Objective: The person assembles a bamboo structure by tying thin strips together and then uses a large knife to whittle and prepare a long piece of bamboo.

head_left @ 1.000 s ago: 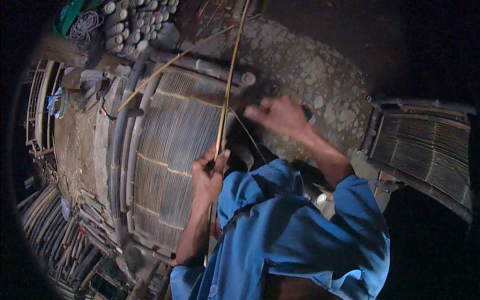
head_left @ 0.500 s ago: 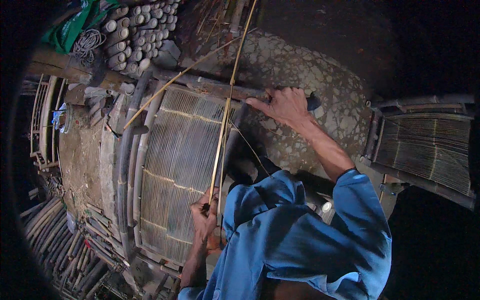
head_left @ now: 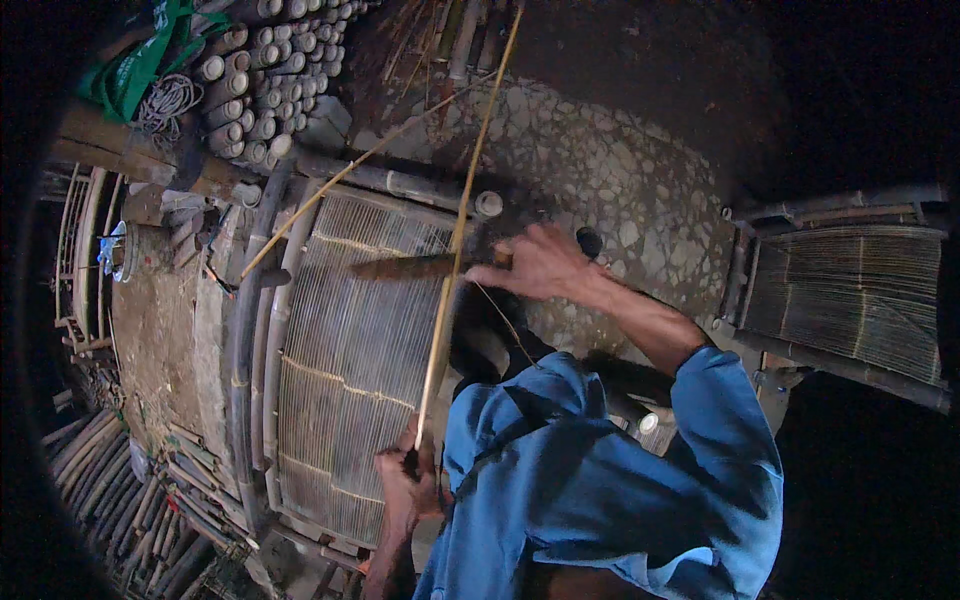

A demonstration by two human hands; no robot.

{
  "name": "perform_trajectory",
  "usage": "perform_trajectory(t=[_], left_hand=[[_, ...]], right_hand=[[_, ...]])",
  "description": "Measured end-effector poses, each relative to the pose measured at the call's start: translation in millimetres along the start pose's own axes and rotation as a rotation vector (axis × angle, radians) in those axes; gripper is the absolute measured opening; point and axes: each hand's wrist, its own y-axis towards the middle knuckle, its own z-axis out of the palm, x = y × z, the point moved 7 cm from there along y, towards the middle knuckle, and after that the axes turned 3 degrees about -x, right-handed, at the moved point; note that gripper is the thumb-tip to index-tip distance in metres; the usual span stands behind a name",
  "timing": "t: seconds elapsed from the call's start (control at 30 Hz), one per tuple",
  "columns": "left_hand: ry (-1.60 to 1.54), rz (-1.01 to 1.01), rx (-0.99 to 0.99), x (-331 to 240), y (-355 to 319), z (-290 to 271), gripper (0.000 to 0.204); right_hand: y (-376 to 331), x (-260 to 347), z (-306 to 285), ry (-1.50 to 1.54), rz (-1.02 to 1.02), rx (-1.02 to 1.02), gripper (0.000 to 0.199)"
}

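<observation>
A long, thin bamboo strip [head_left: 463, 215] runs from the top of the view down to my left hand [head_left: 405, 475], whose fingers are closed round its lower end. My right hand [head_left: 540, 265], smeared by motion, grips a knife with a broad brownish blade [head_left: 400, 267]. The blade lies across the strip's line, its tip pointing left above the slatted bamboo bench [head_left: 350, 310]. Whether the edge touches the strip, I cannot tell. A thin sliver [head_left: 505, 320] hangs below my right hand, toward my blue clothing.
Another bamboo strip [head_left: 330, 185] slants over the bench's far left corner. Stacked bamboo tubes [head_left: 270, 80], a green bag [head_left: 135, 75] and coiled cord [head_left: 170, 103] lie at the far left. Poles are piled at the lower left [head_left: 100, 460]. A second slatted bench [head_left: 845, 285] stands on the right.
My right hand has come down and left from the bench's far right corner, and the knife blade now shows over the bench. My left hand keeps the strip, slightly lower.
</observation>
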Motion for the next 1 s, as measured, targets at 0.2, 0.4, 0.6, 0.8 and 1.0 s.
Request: perform_trajectory(t=[0.2,0.4,0.6,0.8,1.0], left_hand=[[-0.009,-0.048,0.097,5,-3,-1,0.028],[0.045,-0.071,0.155,51,-45,-12,0.019],[-0.094,-0.091,0.211,41,-68,-28,0.023],[-0.506,-0.43,-0.07,100,-118,-56,0.019],[0.096,0.287,-0.542,-6,-7,-105,0.017]], right_hand=[[-1,-35,12,0.041,0.265,0.174,0.085],[28,-147,3,0.269,0.652,0.059,0.086],[26,-265,-45,0.147,0.922,-0.164,0.11],[27,-346,-81,0.284,0.964,-0.4,0.098],[35,-248,-43,0.829,0.863,-0.608,0.071]])
